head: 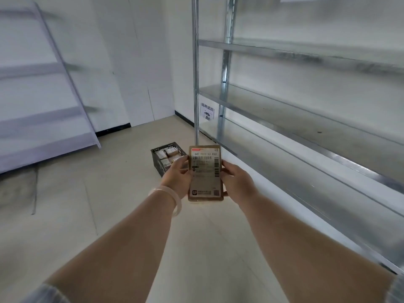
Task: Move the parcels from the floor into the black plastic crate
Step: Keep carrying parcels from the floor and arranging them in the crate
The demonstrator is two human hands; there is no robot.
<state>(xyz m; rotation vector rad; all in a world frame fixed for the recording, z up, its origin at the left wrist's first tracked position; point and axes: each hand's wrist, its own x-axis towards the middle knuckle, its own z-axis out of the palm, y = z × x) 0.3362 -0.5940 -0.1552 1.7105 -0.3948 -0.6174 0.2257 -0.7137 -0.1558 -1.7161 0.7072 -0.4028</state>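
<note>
I hold a flat brown cardboard parcel (205, 173) upright in front of me, its white shipping label facing me. My left hand (177, 176) grips its left edge and my right hand (235, 180) grips its right edge. Both arms are stretched forward. The black plastic crate (157, 157) stands on the floor farther away, just behind and left of the parcel, partly hidden by it. Several small brown parcels (169, 153) lie inside the crate.
A tall metal shelving rack (306, 119) with bare shelves runs along the right. A white shelf unit (43, 110) leans along the left wall. Pale tiled floor (109, 182) lies between them. A printed sign (207, 111) hangs on the far wall.
</note>
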